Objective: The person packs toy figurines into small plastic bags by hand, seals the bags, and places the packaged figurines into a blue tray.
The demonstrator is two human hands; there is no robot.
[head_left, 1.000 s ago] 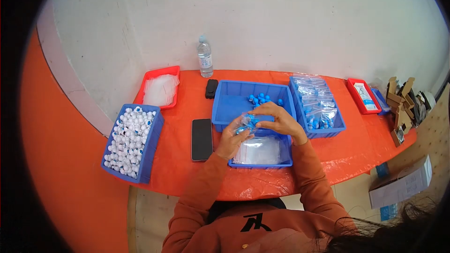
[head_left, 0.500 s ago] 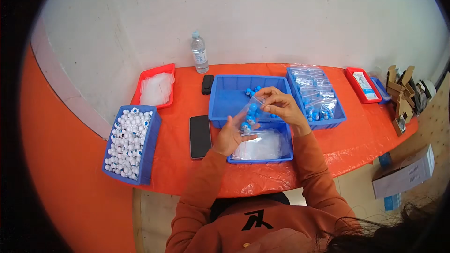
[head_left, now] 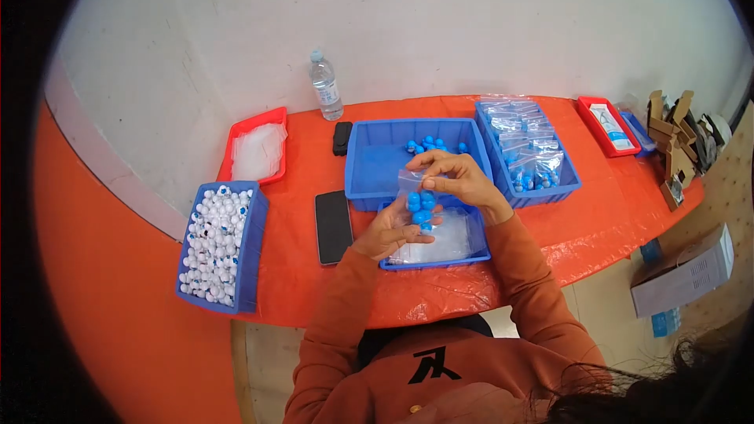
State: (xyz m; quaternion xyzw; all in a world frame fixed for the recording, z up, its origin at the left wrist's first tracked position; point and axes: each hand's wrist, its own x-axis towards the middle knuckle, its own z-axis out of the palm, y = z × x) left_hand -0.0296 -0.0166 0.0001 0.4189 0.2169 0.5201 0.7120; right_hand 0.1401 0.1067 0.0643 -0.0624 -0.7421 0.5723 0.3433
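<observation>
A clear zip bag [head_left: 421, 208] with several blue figures inside hangs upright between my hands, above the small blue tray [head_left: 481, 255] of flat clear bags [head_left: 448, 239]. My right hand [head_left: 459, 180] pinches the bag's top edge between thumb and fingers. My left hand [head_left: 385, 233] is closed round the bag's lower part from the left. Behind them, the large blue tray [head_left: 373, 169] holds several loose blue figures [head_left: 428, 144] near its back right. Filled bags [head_left: 522, 141] lie in rows in a blue tray [head_left: 569, 180] at the right.
A blue bin [head_left: 250, 255] of white balls [head_left: 214, 243] stands at left, with a red tray [head_left: 234, 137] of clear sheets behind it. A phone [head_left: 334, 228], a black object [head_left: 342, 139] and a bottle [head_left: 326, 88] are nearby. A red tray [head_left: 609, 129] and cardboard [head_left: 675, 145] lie far right.
The bag, earlier bunched between both hands, was tilted and is now upright with its figures low in it. My right hand has moved to its top edge. The camera view has shifted slightly.
</observation>
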